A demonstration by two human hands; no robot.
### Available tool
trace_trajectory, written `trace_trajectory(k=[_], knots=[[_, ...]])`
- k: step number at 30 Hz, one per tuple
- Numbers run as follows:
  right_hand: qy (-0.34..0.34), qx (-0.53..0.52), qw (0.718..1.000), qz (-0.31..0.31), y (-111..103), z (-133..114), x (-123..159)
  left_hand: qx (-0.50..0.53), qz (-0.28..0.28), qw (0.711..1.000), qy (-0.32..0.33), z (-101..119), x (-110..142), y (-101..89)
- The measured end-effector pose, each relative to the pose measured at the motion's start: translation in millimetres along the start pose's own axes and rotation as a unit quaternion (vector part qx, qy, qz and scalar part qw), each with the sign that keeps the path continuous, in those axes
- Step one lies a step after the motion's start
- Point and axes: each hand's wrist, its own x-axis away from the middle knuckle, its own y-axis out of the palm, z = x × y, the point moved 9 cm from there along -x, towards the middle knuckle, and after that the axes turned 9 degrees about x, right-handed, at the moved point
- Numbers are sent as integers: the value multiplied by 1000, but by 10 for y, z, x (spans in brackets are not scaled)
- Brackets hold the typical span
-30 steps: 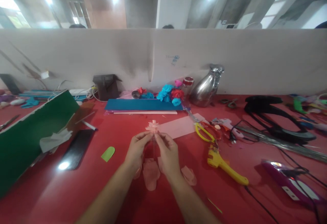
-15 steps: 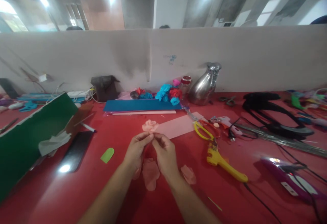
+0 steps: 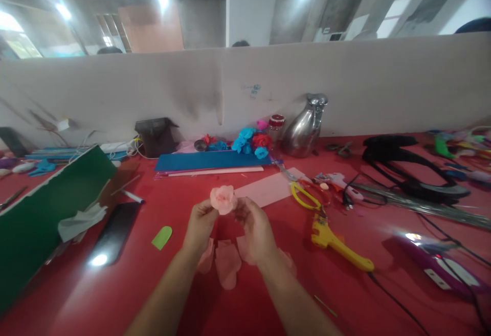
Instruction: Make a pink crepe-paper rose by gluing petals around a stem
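Observation:
A pink paper flower point(image 3: 223, 199) is held up in front of me, its ruffled face tilted toward me. My left hand point(image 3: 201, 223) pinches its lower left side between thumb and fingers. At the flower's right edge, my right hand point(image 3: 255, 226) has its fingers closed on an outer petal. Loose pink petal pieces point(image 3: 227, 264) lie on the red table beneath and beside my wrists, some partly covered by them. Behind my right hand stretches a flat strip of pink paper point(image 3: 264, 187). A green rounded template point(image 3: 162, 237) lies left of my left hand.
Yellow-handled scissors point(image 3: 305, 197) and a yellow glue gun point(image 3: 339, 251) lie on the right, near a purple device point(image 3: 447, 269) with cords. Farther back stand a steel jug point(image 3: 305, 129) and blue and red paper flowers point(image 3: 251, 140). A phone point(image 3: 115, 233) and green board point(image 3: 49, 223) are left.
The flower has turned its face toward me. My hands have moved apart from under it to its two sides, and more of the petal pieces below now shows.

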Motion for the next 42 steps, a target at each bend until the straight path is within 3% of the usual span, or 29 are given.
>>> trace_trajectory(k=[4,17,22,29,32,36,42], knots=[[-20,-28,999,-28,54,-68,14,-50,-15,998,21,64,0,30],[-5,-47,999,-24,65,-86,33,-83,-20,996,37,47,-13,-4],[-57,-48,997,9,-29,-183,30,-84,-27,996,34,43,-13,12],[-13,-75,996,55,-136,-60,-4,-65,-16,997,39,21,-31,-17],[-15,-48,995,90,-228,-42,-14,-46,24,999,16,-31,-49,-91],[-27,28,995,93,-235,-56,-26,-6,88,996,-21,-118,-52,-214],[-17,128,991,19,-22,20,-17,53,68,993,-77,-229,-36,-140]])
